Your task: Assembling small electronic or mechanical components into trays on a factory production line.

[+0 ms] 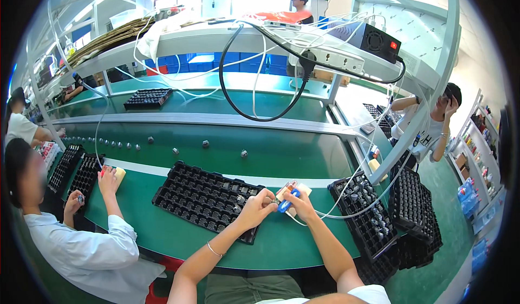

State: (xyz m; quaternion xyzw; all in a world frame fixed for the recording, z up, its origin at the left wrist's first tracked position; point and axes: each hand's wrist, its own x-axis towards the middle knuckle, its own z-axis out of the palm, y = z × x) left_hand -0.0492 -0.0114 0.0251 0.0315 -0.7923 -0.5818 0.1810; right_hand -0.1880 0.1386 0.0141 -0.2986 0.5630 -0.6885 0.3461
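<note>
**Both hands closed on small work at the tray's edge**

Grip first: the right hand [301, 202] is closed around a small blue tool [285, 205], and the left hand [259, 205] pinches something tiny beside it, too small to tell. The two hands meet just right of centre in the lower half of the frame, over a pale block [303, 189] lying on the green tabletop [281, 239].

By the look of it, this is the fitting step, one small part being worked with the tool; the next move probably calls for a steady left-hand pinch and a fine aim with the tool tip.

A wide black tray [203, 198] lies just left of the hands, many of its pockets holding small dark parts, the lower rows looking bare. At lower right a second black tray [364, 209] carries parts, with white cables crossing it, and a stack of black trays [414, 206] stands further right.

At lower left a neighbour in a pale shirt [86, 250] works beside two more black trays [73, 171]
</note>
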